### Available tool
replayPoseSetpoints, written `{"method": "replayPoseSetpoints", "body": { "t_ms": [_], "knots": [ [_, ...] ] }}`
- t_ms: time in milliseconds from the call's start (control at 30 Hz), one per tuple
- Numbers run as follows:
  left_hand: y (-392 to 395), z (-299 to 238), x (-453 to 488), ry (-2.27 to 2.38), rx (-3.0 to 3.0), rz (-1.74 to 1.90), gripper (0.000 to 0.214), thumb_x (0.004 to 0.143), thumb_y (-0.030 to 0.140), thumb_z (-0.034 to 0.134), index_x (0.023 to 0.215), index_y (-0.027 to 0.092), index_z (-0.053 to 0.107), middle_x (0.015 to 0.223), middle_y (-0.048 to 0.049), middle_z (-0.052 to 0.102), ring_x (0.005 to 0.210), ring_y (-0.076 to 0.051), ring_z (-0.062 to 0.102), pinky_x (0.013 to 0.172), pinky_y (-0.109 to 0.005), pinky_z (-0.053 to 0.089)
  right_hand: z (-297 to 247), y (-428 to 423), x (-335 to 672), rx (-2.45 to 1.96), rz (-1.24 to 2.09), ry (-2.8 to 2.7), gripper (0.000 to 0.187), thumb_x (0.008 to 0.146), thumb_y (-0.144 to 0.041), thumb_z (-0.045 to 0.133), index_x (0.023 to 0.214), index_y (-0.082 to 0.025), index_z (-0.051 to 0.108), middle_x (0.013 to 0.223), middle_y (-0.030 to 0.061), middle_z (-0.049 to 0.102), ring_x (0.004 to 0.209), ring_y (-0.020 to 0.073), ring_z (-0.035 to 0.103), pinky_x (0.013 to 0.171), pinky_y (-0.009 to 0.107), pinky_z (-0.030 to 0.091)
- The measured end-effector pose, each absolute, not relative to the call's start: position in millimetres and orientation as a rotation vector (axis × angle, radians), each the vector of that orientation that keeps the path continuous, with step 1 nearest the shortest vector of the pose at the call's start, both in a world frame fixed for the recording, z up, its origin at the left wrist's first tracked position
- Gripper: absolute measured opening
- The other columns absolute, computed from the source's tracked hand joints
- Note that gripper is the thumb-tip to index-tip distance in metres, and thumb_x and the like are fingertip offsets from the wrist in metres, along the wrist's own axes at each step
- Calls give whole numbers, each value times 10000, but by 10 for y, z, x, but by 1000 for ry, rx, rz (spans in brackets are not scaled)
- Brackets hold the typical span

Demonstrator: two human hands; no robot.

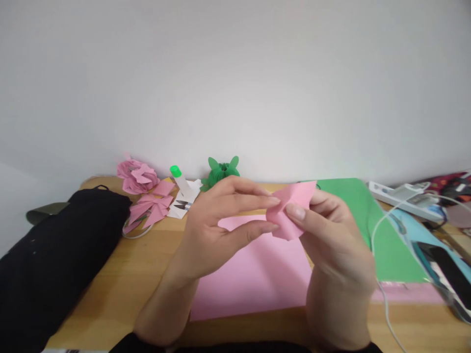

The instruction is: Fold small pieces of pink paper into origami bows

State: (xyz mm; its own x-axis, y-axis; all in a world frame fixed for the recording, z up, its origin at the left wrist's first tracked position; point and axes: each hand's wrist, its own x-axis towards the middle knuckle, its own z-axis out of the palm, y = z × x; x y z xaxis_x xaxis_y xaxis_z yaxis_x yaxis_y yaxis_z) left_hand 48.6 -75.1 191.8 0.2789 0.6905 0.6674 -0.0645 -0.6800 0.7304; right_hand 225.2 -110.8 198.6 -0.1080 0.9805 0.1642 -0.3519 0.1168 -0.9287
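A small piece of creased pink paper (302, 192) is held up above the table between my two hands. My right hand (340, 245) pinches it, with the thumb pressed on the near face and the fingers behind. At the paper's left edge, the thumb and fingertips of my left hand (211, 223) are curved around and touch it. Below both hands lies a larger pink sheet (253, 284), flat on the wooden table (154, 274) and partly hidden by my arms.
Pink paper flowers (138, 176), pink cut pieces (152, 208), a glue stick (180, 179) and scissors (182, 205) are at back left. A green paper figure (223, 170) stands behind. Black cloth (59, 264) lies left; green sheets (390, 250), a power strip (408, 198) and a phone (451, 269) lie right.
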Motion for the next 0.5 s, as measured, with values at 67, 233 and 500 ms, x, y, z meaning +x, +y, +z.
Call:
{"method": "replayPoseSetpoints", "body": {
  "t_ms": [67, 233, 500],
  "knots": [
    [-747, 1912, 483, 563, 1895, 1469, 307, 774, 248, 850, 1055, 362, 800, 986, -41, 728, 907, -197, 684, 838, -362, 580, 1986, -1107, 2248, -779, 1355, -1089, 51, 824, -298, 790, 812, -255, 813, 705, 1, 746, 601, 116, 630, 593, 251, 542],
    [-746, 1896, 479, 555, 1859, 1490, 364, 718, 283, 891, 1066, 349, 803, 1059, -58, 711, 994, -218, 670, 923, -370, 568, 1971, -1105, 2240, -808, 1353, -1078, 58, 802, -330, 806, 838, -284, 807, 738, 8, 767, 605, 147, 655, 577, 286, 551],
    [-819, 1897, 550, 579, 1812, 1556, 369, 717, 231, 892, 1059, 334, 799, 1067, -53, 754, 974, -220, 695, 904, -392, 585, 1949, -1126, 2227, -836, 1225, -1098, 45, 837, -329, 784, 858, -292, 798, 745, 0, 749, 617, 132, 640, 587, 267, 553]
  ]
}}
